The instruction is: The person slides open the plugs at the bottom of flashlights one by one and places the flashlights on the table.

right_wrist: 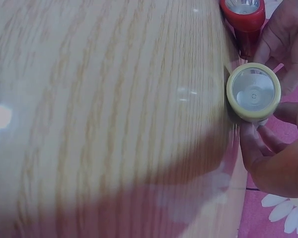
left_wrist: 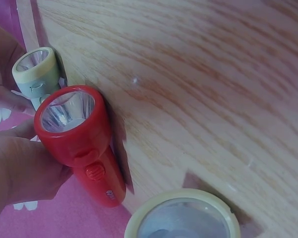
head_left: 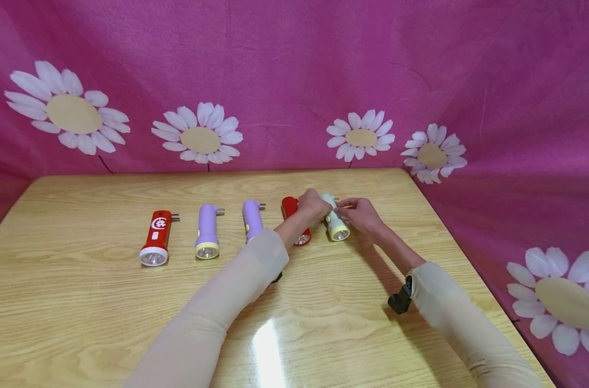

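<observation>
A pale green flashlight (head_left: 330, 213) with a cream-yellow rim lies on the table, its lens toward me. My right hand (head_left: 362, 214) holds it from the right side, thumb and fingers around its body (right_wrist: 280, 161). From the left, my left hand (head_left: 312, 206) reaches over with curled fingers and grips the same flashlight near its back end; its fingertips are partly hidden behind the lamp head in the right wrist view. Directly beside lies a red flashlight (left_wrist: 84, 131), partly covered by my left hand and wrist in the head view.
Farther left in the row are two purple flashlights, one (head_left: 253, 218) partly behind my left sleeve, the other (head_left: 207, 223) in full view. A red flashlight with a white rim (head_left: 158, 237) ends the row. Plug prongs stick out near several back ends. A pink flowered cloth (head_left: 284, 81) hangs behind the wooden table (head_left: 81, 312).
</observation>
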A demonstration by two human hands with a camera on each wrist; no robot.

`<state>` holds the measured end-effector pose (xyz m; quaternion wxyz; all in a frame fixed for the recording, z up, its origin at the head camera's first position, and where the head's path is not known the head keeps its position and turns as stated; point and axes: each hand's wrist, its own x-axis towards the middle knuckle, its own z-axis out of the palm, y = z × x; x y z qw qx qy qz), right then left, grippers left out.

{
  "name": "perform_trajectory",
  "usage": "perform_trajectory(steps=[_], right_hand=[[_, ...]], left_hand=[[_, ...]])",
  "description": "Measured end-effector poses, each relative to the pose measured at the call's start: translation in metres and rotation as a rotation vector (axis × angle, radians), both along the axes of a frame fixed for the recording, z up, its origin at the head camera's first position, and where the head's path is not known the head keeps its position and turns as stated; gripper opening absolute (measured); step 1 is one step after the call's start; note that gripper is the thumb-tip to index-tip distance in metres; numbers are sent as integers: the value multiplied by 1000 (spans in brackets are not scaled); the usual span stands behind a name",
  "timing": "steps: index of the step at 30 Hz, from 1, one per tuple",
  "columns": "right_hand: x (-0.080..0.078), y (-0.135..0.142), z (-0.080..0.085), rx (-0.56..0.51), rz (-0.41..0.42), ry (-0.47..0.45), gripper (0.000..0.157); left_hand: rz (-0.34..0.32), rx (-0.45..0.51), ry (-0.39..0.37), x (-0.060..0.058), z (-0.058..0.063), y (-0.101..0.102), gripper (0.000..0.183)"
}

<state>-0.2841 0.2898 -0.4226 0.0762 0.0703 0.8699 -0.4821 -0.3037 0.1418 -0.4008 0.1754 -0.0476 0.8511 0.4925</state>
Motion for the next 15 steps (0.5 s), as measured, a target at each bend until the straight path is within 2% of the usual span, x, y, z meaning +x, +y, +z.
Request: perform_trajectory(steps=[9,15], right_hand=[[-2,1,1,-31,-10,-28,33],[-2,-1,4,-55,-18,-55,34]], left_hand=[[15,32,-33,-3,-1,2,33],[20,24,-28,-3,3,2,32]])
